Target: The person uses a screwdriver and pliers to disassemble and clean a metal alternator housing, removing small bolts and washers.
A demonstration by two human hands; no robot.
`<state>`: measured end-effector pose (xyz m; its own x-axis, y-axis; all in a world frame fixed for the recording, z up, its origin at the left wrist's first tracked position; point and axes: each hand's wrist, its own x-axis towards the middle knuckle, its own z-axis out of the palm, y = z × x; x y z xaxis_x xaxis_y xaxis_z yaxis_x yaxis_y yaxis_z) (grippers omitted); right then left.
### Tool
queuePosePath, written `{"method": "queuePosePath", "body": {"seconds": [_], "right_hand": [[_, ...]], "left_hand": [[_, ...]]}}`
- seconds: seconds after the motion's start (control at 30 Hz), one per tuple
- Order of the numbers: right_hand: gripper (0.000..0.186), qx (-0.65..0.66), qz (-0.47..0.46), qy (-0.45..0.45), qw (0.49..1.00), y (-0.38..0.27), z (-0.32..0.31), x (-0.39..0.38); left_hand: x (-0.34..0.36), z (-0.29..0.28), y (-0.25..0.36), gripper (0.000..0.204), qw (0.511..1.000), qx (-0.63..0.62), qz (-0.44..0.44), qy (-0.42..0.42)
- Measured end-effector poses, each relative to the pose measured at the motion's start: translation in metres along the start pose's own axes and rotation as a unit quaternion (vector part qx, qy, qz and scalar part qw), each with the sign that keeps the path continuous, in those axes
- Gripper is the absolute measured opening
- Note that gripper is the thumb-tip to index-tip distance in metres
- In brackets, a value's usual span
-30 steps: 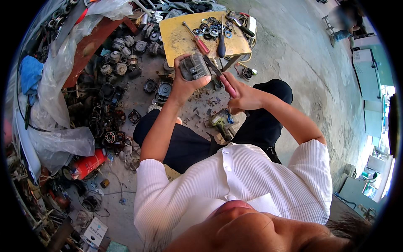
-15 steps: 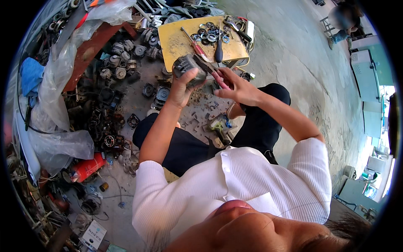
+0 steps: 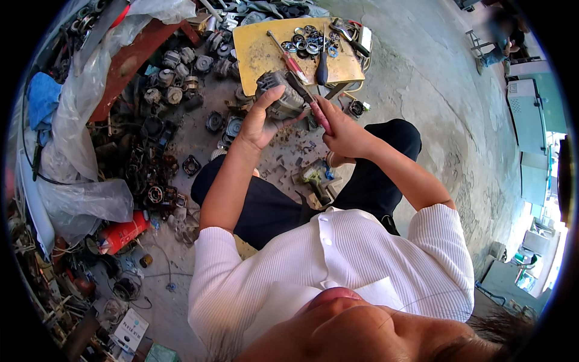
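Housing (image 3: 288, 99) in grasping fingers of left hand (image 3: 259, 128), by near edge of bench (image 3: 248, 47), beside red-handled tool (image 3: 321, 118) in clenched fingers of right hand (image 3: 348, 130). Probably heavy and stiff; best cupped around ribbed sides.

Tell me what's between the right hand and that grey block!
In the head view, the dark front of the pink-handled tool lies between the right hand and the grey block; contact is unclear.
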<state>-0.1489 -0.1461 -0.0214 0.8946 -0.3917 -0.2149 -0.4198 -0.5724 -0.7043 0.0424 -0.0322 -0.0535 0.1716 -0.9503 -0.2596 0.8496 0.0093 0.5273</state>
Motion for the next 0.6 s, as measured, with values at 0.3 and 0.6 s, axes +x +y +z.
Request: {"method": "queuePosePath", "body": {"seconds": [0.3,0.6], "right_hand": [[0.073,0.284,0.121,-0.123,0.943,-0.005,-0.028,0.003],[0.065,-0.126,0.013,0.024,0.992,-0.002,-0.010,-0.009]], "left_hand": [[0.009,-0.001,-0.017,0.071,0.973,0.215,0.071,0.047],[0.022,-0.012,-0.020,0.057,0.966,0.193,0.129,0.116]]}}
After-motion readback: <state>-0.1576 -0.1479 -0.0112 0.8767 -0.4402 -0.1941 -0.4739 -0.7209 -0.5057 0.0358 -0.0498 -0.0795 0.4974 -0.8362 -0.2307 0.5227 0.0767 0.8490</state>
